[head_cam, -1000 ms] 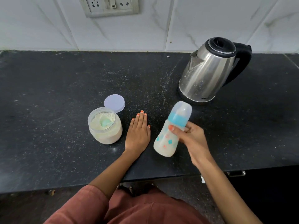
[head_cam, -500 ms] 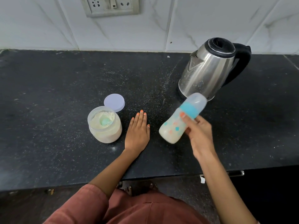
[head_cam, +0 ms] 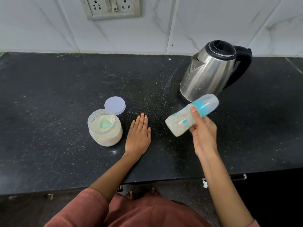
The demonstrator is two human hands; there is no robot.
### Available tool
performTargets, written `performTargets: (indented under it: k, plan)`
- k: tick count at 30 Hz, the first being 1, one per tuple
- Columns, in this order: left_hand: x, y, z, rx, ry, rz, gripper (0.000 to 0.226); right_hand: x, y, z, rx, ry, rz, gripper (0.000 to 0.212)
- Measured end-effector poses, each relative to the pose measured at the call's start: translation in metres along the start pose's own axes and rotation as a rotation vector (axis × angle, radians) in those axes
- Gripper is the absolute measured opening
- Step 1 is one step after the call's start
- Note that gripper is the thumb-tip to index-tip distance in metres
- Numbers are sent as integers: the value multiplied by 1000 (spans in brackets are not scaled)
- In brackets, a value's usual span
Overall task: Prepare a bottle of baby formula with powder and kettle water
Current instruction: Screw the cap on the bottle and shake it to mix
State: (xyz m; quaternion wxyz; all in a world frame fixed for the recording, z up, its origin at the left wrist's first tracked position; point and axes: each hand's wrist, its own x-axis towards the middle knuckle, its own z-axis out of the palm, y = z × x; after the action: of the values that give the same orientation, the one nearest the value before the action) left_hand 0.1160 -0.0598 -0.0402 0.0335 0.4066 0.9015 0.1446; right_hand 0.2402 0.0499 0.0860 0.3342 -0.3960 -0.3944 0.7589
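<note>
My right hand (head_cam: 202, 133) grips a capped baby bottle (head_cam: 180, 120) full of milky liquid, held above the counter and tilted almost flat, its clear cap and blue collar pointing up and right toward the kettle. The steel kettle (head_cam: 208, 72) with a black handle stands at the back right, lid down. My left hand (head_cam: 138, 136) lies flat, palm down, on the black counter (head_cam: 57, 89) beside the open powder jar (head_cam: 105, 128), which holds white powder and a pale green scoop. The jar's round lilac lid (head_cam: 114, 105) rests just behind it.
A white tiled wall with a socket plate (head_cam: 113, 7) rises behind the counter. The counter's front edge runs across the lower part of the view, with my reddish clothing and bare feet below it.
My right hand has swung the bottle from nearly upright to almost horizontal, lifting it up and right toward the kettle. The left hand, jar, lid and kettle stayed put.
</note>
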Motion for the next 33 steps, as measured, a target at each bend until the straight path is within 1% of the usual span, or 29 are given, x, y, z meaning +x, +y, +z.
performTargets:
  k: [2, 3, 4, 5, 6, 8, 10, 11, 12, 14, 16, 17, 18, 20, 21, 22, 24, 26, 27, 28, 29, 31, 32, 33]
  plan:
    - [0, 0, 0, 3, -15, -1, 51, -12, 10, 2, -171, -121, 37, 15]
    - [0, -1, 0, 8, -25, -2, 51, -19, 15, 2, -263, -189, 62, 21]
    - [0, -1, 0, 13, -29, -4, 51, -24, 17, 2, -328, -233, 79, 27]
    - [0, -1, 0, 15, -26, -7, 51, -24, 17, 0, -343, -237, 77, 32]
    - [0, -1, 0, 15, -19, -9, 51, -21, 16, -1, -305, -205, 59, 36]
    - [0, -1, 0, 14, -11, -8, 51, -9, 8, -4, -151, -73, 9, 39]
    - [1, 0, 1, 12, -8, -1, 51, 1, 1, -4, -25, 38, -32, 32]
    - [1, 0, 1, 7, -2, 3, 50, 1, 1, -2, -23, 43, -47, 29]
    - [0, 0, 1, 0, 5, 3, 50, -2, 3, 0, -63, 10, -51, 25]
    - [0, 0, 1, 0, -5, 3, 51, -16, 10, 4, -238, -130, -14, 20]
    - [0, -1, 1, 8, -26, 3, 50, -25, 13, 5, -371, -232, 26, 21]
    - [0, -1, 1, 1, -22, 0, 51, -23, 12, 5, -355, -225, 17, 21]
    - [0, -1, 1, -11, -9, -3, 51, -20, 9, 5, -288, -188, -2, 21]
    - [0, 0, 0, -14, 5, -2, 51, -8, 0, 5, -111, -51, -65, 24]
    - [0, 0, 0, -10, 7, -1, 51, -4, -4, 5, -59, 5, -107, 27]
    - [0, 0, 0, -5, 7, 1, 51, -3, -5, 6, -48, 25, -143, 28]
    - [1, 0, 1, 2, 1, 0, 51, -10, -2, 8, -151, -45, -157, 26]
    - [0, -1, 1, 6, -17, 4, 51, -22, 5, 9, -320, -185, -81, 25]
    - [0, -1, 1, 7, -25, 4, 51, -25, 6, 7, -355, -224, -47, 24]
    - [0, -1, 0, 6, -23, 2, 51, -23, 6, 6, -327, -222, -22, 22]
    - [0, -1, 0, 6, -15, 0, 51, -19, 3, 4, -238, -183, -1, 17]
    - [-1, -1, 0, 8, -9, -1, 51, -8, -6, 3, 1, -39, 14, 8]
    - [-1, -1, 0, 10, -12, -2, 51, -4, -8, 2, 86, 25, 7, 6]
    - [0, -1, 0, 10, -16, -2, 51, -3, -8, 1, 115, 51, -1, 5]
